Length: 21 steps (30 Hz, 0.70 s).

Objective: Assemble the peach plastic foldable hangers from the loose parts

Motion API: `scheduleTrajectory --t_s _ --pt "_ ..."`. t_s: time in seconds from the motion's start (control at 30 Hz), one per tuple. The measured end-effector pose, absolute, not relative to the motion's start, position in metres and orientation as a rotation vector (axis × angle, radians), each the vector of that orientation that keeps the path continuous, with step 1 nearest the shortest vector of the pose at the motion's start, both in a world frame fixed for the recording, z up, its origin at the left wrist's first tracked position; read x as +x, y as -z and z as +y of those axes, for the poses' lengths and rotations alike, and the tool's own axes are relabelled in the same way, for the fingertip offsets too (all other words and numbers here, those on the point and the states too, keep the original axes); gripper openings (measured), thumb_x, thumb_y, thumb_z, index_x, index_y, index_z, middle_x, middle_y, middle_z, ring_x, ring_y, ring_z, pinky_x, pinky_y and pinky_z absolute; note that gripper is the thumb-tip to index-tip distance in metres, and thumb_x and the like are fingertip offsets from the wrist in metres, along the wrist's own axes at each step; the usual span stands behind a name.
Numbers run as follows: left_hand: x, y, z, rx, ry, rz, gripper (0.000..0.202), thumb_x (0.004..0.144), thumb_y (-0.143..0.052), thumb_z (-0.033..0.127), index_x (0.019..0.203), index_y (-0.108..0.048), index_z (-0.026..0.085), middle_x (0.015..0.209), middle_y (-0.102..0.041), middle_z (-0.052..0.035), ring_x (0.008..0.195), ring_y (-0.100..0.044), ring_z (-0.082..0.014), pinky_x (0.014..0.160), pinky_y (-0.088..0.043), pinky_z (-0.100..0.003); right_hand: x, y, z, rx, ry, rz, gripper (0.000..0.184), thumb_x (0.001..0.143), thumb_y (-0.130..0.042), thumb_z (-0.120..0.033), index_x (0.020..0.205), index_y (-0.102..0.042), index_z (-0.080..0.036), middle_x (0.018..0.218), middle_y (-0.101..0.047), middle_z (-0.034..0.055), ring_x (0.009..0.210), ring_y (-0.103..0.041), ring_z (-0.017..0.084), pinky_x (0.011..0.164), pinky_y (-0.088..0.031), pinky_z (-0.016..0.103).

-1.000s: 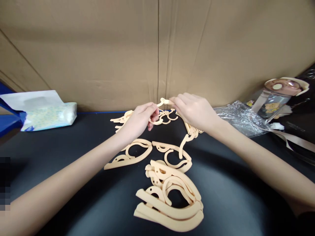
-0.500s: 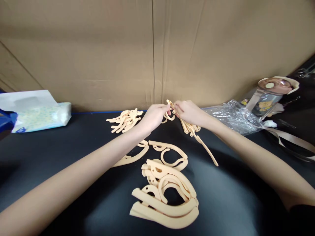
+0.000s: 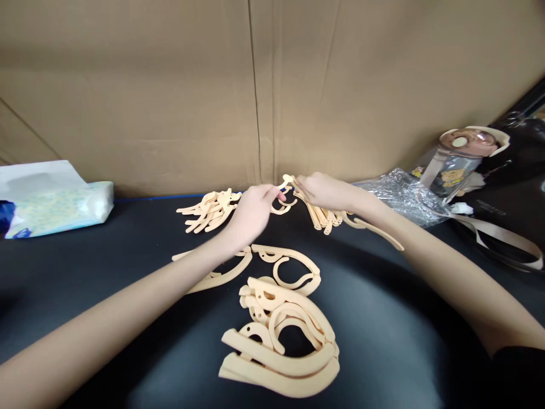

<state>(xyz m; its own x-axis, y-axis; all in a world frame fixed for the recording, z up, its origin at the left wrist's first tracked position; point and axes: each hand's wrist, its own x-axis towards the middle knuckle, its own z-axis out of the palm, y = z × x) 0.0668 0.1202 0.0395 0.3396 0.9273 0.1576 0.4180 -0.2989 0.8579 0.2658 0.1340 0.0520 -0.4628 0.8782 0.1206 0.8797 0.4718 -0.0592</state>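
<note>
Cream plastic folding-hanger parts lie about both hands. My left hand is closed, thumb and fingers pinching a small hanger piece whose rounded end shows above the fingertips. Facing it, my right hand is closed on a hanger arm; its long curved end sticks out to the right below my wrist. The two parts come close together between the hands, but I cannot tell whether they are joined. Under the hands lie curved hook pieces. Below my right hand is a stack of straight hanger arms.
Folded hangers are piled in front, with another folded hanger behind. A heap of small arms lies left. A tissue pack stands far left; clear plastic wrap and a strapped bottle are at right. Cardboard walls the back.
The hanger arm in my right hand has swung up and to the right. My left hand has turned its small piece, showing more of its rounded end. The view has shifted slightly.
</note>
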Motion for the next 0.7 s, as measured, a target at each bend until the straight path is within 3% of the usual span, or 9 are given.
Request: scheduleTrajectory --t_s 0.07,0.23,0.33,0.4,0.47,0.53,0.7 --pt "0.067 -0.036 0.114 1.964 -0.939 1.197 0.028 0.091 -0.041 0.024 0.077 -0.065 0.019 0.082 -0.061 -0.0021 0.078 -0.054 -0.015 0.072 -0.039 -0.025 0.273 -0.055 0.138 -1.577 -0.026 -2.506 0.016 0.09 -0.043 -0.016 0.083 -0.058 -0.015 0.073 -0.064 0.009 0.055 -0.049 0.014 0.057 -0.028 0.029" --pt "0.064 -0.024 0.133 2.077 -0.828 1.335 0.025 0.09 -0.048 0.03 0.087 -0.068 0.016 0.06 -0.059 -0.0012 0.054 -0.055 -0.0156 0.055 -0.041 -0.026 0.277 -0.06 0.139 -1.574 -0.24 -2.332 0.028 0.094 -0.033 -0.017 0.083 -0.058 -0.015 0.073 -0.065 0.0048 0.064 -0.056 0.013 0.062 -0.036 0.025" --pt "0.06 -0.024 0.151 2.237 -0.8 1.452 0.025 0.088 -0.055 0.036 0.09 -0.07 0.016 0.086 -0.066 -0.0087 0.077 -0.065 -0.0218 0.068 -0.047 -0.029 0.271 -0.058 0.137 -1.524 -0.342 -2.267 0.028 0.093 -0.032 -0.02 0.084 -0.058 -0.016 0.075 -0.064 0.0032 0.069 -0.057 0.013 0.065 -0.039 0.024" --pt "0.057 -0.028 0.162 2.362 -0.749 1.529 0.027 0.092 -0.048 0.032 0.097 -0.07 0.016 0.11 -0.063 -0.013 0.1 -0.063 -0.0273 0.081 -0.048 -0.033 0.267 -0.056 0.135 -1.489 -0.393 -2.255 0.028 0.093 -0.032 -0.02 0.08 -0.057 -0.016 0.073 -0.062 0.0021 0.068 -0.056 0.012 0.066 -0.04 0.023" --pt "0.054 -0.032 0.173 2.476 -0.631 1.559 0.028 0.095 -0.043 0.023 0.105 -0.068 0.015 0.121 -0.059 -0.0134 0.113 -0.057 -0.0287 0.091 -0.047 -0.038 0.263 -0.053 0.133 -1.457 -0.457 -2.274 0.028 0.093 -0.033 -0.021 0.075 -0.054 -0.017 0.069 -0.06 0.0006 0.064 -0.054 0.011 0.065 -0.039 0.023" --pt "0.051 -0.034 0.182 2.563 -0.462 1.549 0.024 0.094 -0.05 0.025 0.112 -0.064 0.016 0.121 -0.06 -0.0113 0.111 -0.058 -0.026 0.093 -0.049 -0.042 0.258 -0.051 0.13 -1.439 -0.534 -2.304 0.03 0.093 -0.035 -0.022 0.07 -0.051 -0.017 0.064 -0.059 -0.0004 0.058 -0.051 0.01 0.063 -0.038 0.023" --pt "0.054 -0.03 0.193 2.68 -0.139 1.598 0.037 0.092 -0.058 0.035 0.123 -0.055 0.016 0.123 -0.059 -0.0098 0.104 -0.061 -0.022 0.087 -0.054 -0.044 0.249 -0.041 0.127 -1.456 -0.652 -2.321 0.034 0.093 -0.035 -0.02 0.062 -0.048 -0.018 0.059 -0.058 0.0003 0.055 -0.05 0.01 0.061 -0.037 0.023"
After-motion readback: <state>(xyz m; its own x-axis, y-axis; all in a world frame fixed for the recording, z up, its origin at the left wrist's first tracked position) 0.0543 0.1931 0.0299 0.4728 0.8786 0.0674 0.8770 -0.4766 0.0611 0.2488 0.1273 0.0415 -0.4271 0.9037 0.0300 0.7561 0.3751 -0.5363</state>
